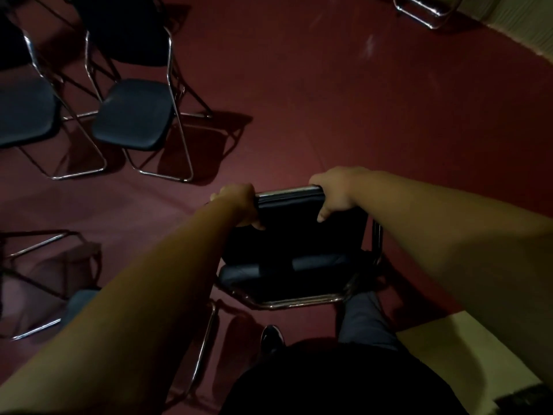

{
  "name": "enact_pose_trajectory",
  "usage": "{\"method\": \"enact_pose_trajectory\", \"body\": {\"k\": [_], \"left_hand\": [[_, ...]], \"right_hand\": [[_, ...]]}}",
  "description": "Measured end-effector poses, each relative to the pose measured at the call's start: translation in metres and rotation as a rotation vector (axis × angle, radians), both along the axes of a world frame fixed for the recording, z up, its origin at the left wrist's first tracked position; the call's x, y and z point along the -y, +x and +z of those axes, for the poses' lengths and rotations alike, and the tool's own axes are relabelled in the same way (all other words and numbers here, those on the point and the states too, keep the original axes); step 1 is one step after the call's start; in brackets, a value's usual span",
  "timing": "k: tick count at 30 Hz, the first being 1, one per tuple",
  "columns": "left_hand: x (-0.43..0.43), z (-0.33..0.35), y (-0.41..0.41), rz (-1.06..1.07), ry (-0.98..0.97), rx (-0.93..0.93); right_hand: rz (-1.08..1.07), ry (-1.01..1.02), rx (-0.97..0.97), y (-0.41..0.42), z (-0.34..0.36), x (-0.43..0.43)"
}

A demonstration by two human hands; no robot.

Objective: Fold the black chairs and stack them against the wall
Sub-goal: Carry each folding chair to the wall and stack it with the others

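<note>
A person holds a black folding chair [299, 232] by the top of its back. The left hand [239, 205] grips the left top corner, with the fingers curled over the far side. The right hand [332, 193] grips the right top corner, and its thumb points down on the black back. The chair stands on the dark red floor [359, 100], right in front of the person. Its seat [284, 275] sits low under the back. A shiny metal bar [293, 304] runs along the near edge. The chair looks partly folded, but the room is dim and it is hard to be sure.

The person's shoe [271, 336] and a leg in grey trousers [365, 319] are just on the near side of the held chair.

Far beyond the held chair and to its left, an open chair [131, 115] stands with its seat flat. A second open chair [24, 115] is beside that one, further left. A third chair [45, 280] is to the left of the held chair, closer to the person, and only part of it shows. Far beyond the held chair and to its right, some shiny chair legs [425, 13] stand close to a pale wall [535, 31].
</note>
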State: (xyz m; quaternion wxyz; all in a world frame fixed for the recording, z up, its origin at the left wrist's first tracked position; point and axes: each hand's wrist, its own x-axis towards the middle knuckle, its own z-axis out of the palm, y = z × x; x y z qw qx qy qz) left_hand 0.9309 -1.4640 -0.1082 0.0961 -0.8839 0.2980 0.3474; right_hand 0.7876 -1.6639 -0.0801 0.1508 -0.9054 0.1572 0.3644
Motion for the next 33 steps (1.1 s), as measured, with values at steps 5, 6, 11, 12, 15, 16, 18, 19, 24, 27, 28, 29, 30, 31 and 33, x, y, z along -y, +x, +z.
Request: {"method": "enact_pose_trajectory", "body": {"k": [5, 6, 11, 12, 15, 16, 18, 19, 24, 27, 28, 29, 30, 31, 33], "left_hand": [[0.087, 0.003, 0.012, 0.017, 0.063, 0.018], [0.107, 0.006, 0.012, 0.016, 0.067, 0.015], [0.216, 0.024, 0.015, -0.067, 0.042, 0.075], [0.237, 0.028, 0.018, -0.083, 0.035, 0.081], [0.293, 0.038, 0.027, -0.109, 0.033, 0.103], [0.311, 0.042, 0.031, -0.121, 0.025, 0.109], [0.346, 0.049, 0.037, -0.147, 0.013, 0.125], [0.362, 0.052, 0.040, -0.157, 0.006, 0.132], [0.430, 0.063, 0.054, -0.238, -0.057, 0.179], [0.460, 0.066, 0.065, -0.279, -0.090, 0.198], [0.470, 0.066, 0.070, -0.298, -0.099, 0.199], [0.479, 0.065, 0.075, -0.319, -0.104, 0.198], [0.488, 0.063, 0.081, -0.348, -0.103, 0.202], [0.496, 0.060, 0.088, -0.380, -0.099, 0.206], [0.507, 0.055, 0.107, -0.443, -0.055, 0.194]], "right_hand": [[0.008, 0.135, -0.010, 0.009, -0.009, 0.085], [0.001, 0.148, -0.011, 0.008, -0.010, 0.104], [-0.041, 0.171, -0.021, 0.008, -0.005, 0.211], [-0.053, 0.172, -0.015, 0.008, -0.003, 0.230], [-0.082, 0.144, 0.022, 0.013, 0.006, 0.283], [-0.093, 0.128, 0.038, 0.014, 0.009, 0.299], [-0.115, 0.094, 0.061, 0.017, 0.016, 0.331], [-0.129, 0.079, 0.069, 0.018, 0.019, 0.345], [-0.186, -0.019, 0.107, 0.023, 0.031, 0.404], [-0.228, -0.085, 0.120, 0.025, 0.034, 0.430], [-0.246, -0.105, 0.117, 0.028, 0.034, 0.437], [-0.261, -0.119, 0.110, 0.031, 0.033, 0.442], [-0.275, -0.129, 0.103, 0.034, 0.031, 0.447], [-0.289, -0.132, 0.095, 0.040, 0.029, 0.452], [-0.304, -0.132, 0.088, 0.056, 0.024, 0.458]]}}
